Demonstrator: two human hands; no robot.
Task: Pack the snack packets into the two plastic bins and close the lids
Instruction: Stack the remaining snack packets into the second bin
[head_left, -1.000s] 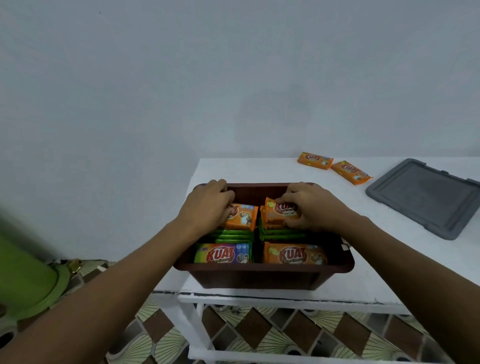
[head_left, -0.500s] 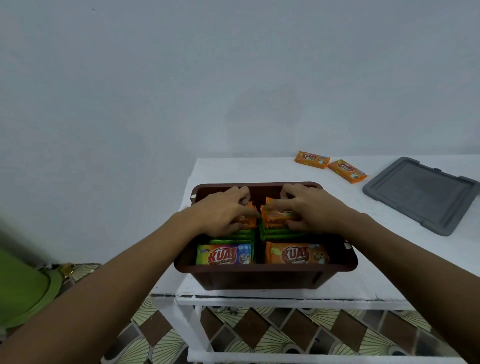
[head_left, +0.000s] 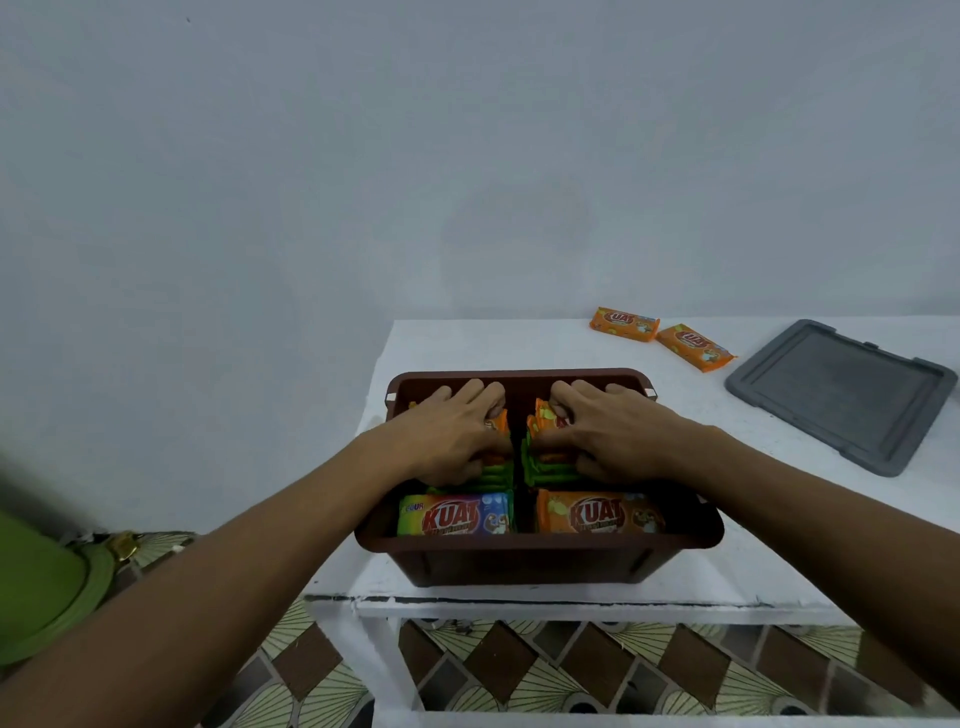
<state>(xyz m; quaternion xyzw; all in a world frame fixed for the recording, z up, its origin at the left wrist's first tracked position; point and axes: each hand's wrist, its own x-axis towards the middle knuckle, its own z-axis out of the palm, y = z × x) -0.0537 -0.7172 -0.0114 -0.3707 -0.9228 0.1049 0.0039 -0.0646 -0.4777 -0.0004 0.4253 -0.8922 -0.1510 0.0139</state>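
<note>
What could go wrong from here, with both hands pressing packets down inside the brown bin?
1. The left hand and right hand press on orange snack packets that sit above the green stacks; if they stay high, the grey plastic lid may not seat on the brown plastic bin.
2. Two orange packets lie loose on the white table, and the bin looks nearly full.
3. The bin stands near the table's front edge; hard pushing might shift it.

Brown bin (head_left: 519, 564), orange pkts (head_left: 623, 323), grey lid (head_left: 841, 395)

Bare tabletop (head_left: 691, 431) between bin (head_left: 519, 564) and lid (head_left: 841, 395)
</note>
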